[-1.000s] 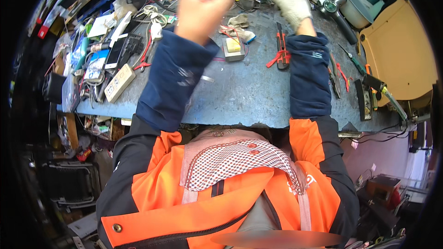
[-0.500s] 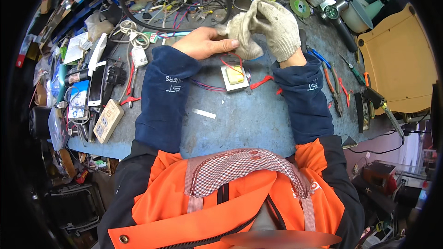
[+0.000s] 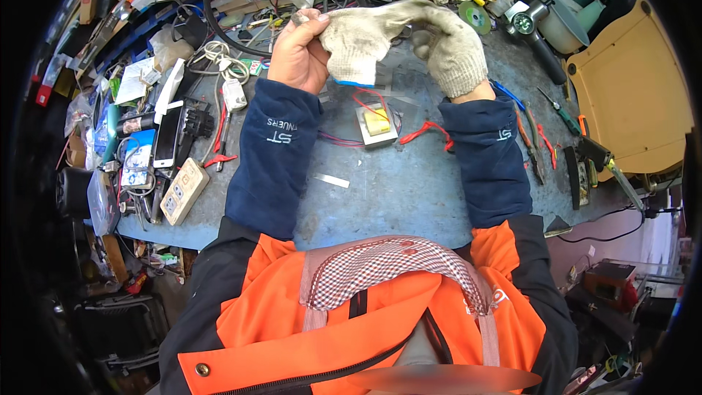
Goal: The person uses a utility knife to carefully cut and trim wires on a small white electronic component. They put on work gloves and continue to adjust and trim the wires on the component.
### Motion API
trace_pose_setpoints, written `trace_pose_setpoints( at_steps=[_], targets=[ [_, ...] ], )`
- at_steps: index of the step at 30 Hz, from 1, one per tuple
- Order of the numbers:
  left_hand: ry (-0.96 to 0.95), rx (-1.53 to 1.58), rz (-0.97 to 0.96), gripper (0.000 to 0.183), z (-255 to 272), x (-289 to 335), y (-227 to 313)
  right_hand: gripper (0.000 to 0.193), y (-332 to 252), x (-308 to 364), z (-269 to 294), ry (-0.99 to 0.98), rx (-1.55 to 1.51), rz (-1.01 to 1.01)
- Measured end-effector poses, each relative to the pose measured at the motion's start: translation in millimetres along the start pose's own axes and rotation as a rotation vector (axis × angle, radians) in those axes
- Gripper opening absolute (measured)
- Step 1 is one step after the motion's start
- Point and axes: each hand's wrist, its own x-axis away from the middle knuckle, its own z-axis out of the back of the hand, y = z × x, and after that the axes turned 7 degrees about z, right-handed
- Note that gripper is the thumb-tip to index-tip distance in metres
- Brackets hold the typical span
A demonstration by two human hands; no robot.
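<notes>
A loose whitish knit work glove [image 3: 360, 40] with a blue-edged cuff is stretched between my hands above the bench. My bare left hand [image 3: 301, 51] pinches its left end between thumb and fingers. My right hand [image 3: 450, 47] wears a matching soiled knit glove, and its curled fingers grip the other end of the loose glove. Below them on the bench stands a small transformer [image 3: 377, 123] with a yellow winding, a pale metal core and thin red wires.
A metal strip [image 3: 331, 181] lies on the blue-grey bench [image 3: 395, 197]. To the left are a power strip [image 3: 183, 192], a phone [image 3: 169, 135] and coiled cable. Pliers [image 3: 529, 143], a screwdriver [image 3: 559, 111] and a tan plastic panel [image 3: 629, 95] are on the right. Clutter fills the back.
My left hand has moved left and away from me, now pinching the glove's end. The loose glove, bunched before, is drawn out sideways between both hands. The transformer stays in place.
</notes>
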Motion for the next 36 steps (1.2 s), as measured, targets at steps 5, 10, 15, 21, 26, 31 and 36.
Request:
trace_pose_setpoints(
  at_steps=[5,10,15,21,26,31,36],
  targets=[
    [0.09,-0.117,-0.009,0.026,13,-2,3,0.048,-18,22,-52,-0.041,0.624,0.44],
    [-0.09,-0.228,0.069,0.051,-1,6,6,0.055,-20,46,-99,-0.422,1.337,0.88],
    [-0.059,-0.298,-0.034,0.051,-30,16,6,0.027,5,46,-88,-0.104,0.954,0.602],
    [0.061,-0.63,0.132,0.06,-11,8,-12,0.028,1,23,-50,-0.115,-0.33,0.013],
    [-0.122,-0.502,0.242,0.049,10,2,-17,0.031,5,17,-40,-0.145,-0.458,-0.138],
    [0.35,-0.863,-0.249,0.035,5,2,-5,0.035,-1,20,-53,0.053,-0.006,0.059],
    [0.084,-1.134,-0.723,0.041,-60,32,-7,0.027,0,38,-78,0.099,0.432,0.273]
  ],
)
